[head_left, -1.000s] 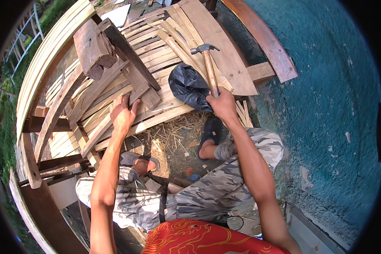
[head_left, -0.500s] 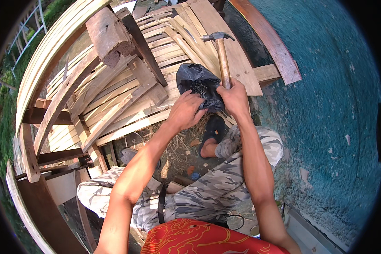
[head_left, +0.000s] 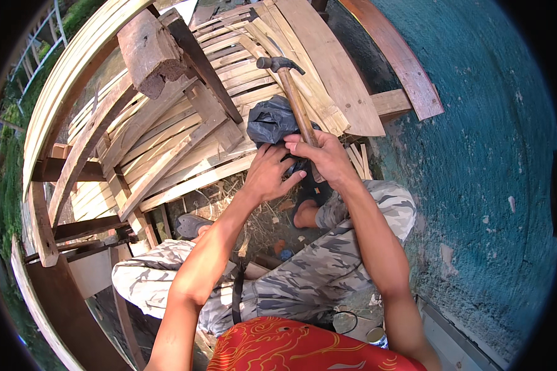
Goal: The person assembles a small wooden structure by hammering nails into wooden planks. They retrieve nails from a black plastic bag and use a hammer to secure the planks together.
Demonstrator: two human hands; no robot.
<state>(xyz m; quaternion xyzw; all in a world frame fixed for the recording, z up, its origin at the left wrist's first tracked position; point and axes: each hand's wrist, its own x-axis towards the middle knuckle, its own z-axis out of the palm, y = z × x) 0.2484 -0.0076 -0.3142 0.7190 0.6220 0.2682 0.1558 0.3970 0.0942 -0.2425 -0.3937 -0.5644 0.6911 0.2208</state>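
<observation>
My right hand is closed round the wooden handle of a claw hammer, whose dark metal head points away from me. Behind and beside the handle sits a crumpled black plastic bag, its top folded so that its contents are hidden. At the bag's near edge is my left hand. Its fingers are stretched toward the plastic and its thumb stands well apart from them. My right fingertips also come close to the bag; whether they pinch it I cannot tell.
A slatted wooden frame with a thick beam end stands left of the bag. Loose pale strips and a wide plank lie beyond. A rough blue-green wall rises on the right. Wood scraps and straw litter the ground.
The hammer has tilted, its head swinging left. My right hand has shifted left and slightly nearer. The bag's mouth, which showed nails inside, has folded over. My left hand has drawn slightly nearer.
</observation>
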